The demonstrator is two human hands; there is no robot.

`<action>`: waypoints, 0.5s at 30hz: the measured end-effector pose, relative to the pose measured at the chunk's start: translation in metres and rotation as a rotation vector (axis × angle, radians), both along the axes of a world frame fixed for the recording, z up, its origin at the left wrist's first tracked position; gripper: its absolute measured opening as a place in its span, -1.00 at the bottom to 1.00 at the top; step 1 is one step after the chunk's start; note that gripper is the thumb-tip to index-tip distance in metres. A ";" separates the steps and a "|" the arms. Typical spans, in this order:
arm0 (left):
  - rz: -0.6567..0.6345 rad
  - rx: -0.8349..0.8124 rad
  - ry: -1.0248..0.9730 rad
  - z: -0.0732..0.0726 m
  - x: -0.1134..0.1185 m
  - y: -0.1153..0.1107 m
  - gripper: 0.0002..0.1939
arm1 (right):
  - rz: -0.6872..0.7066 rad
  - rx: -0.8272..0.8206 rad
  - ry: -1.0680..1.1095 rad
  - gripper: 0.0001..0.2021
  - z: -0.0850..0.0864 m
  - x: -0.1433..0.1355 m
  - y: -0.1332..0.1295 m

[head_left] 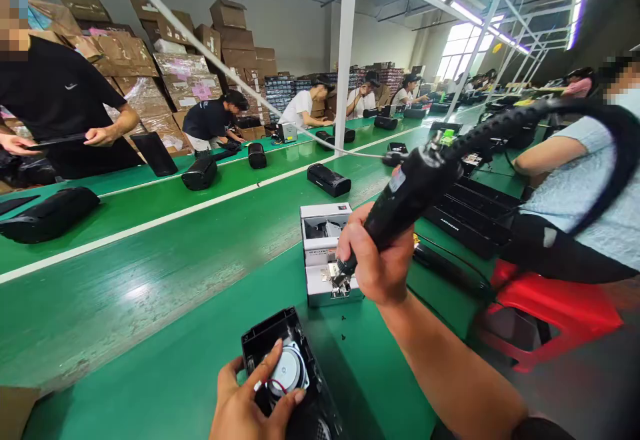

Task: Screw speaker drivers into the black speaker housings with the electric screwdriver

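My right hand (377, 253) is wrapped round a black electric screwdriver (410, 193), tilted with its tip down at the front of a white and black screw feeder (320, 287). A thick dark cord arches from the tool's upper end to the right. Lower down, my left hand (253, 393) rests on a round silver speaker driver (289, 368), fingers spread across it, thumb at its lower edge. The driver sits inside an open black housing (267, 327); a thin red wire shows beside it. Two small dark screws (343, 328) lie on the green mat.
Black speakers stand along the green conveyor (175, 247) ahead. Long black cases (465, 220) lie to the right, near a red stool (560, 320) and a seated person (590, 173). Another person (60, 107) stands at the far left. A cardboard edge (17, 410) shows lower left.
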State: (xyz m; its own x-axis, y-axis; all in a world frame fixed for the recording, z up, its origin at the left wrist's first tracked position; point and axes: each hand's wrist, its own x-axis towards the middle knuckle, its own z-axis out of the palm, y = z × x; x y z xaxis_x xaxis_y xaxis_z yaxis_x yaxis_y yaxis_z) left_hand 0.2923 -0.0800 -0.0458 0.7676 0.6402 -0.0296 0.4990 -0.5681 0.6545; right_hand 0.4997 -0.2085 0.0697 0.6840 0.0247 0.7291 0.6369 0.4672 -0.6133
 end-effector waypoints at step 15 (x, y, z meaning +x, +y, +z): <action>0.046 -0.112 0.050 0.026 -0.002 -0.012 -0.47 | 0.349 -0.069 0.177 -0.85 -0.003 -0.057 0.012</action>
State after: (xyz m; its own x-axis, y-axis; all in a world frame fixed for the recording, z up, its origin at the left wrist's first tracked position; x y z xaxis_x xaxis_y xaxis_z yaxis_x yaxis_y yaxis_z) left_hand 0.2903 -0.0916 -0.0199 0.7333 0.6653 -0.1401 0.5564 -0.4688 0.6860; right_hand 0.4432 -0.1964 0.0666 0.7405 0.3232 0.5892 0.3287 0.5906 -0.7370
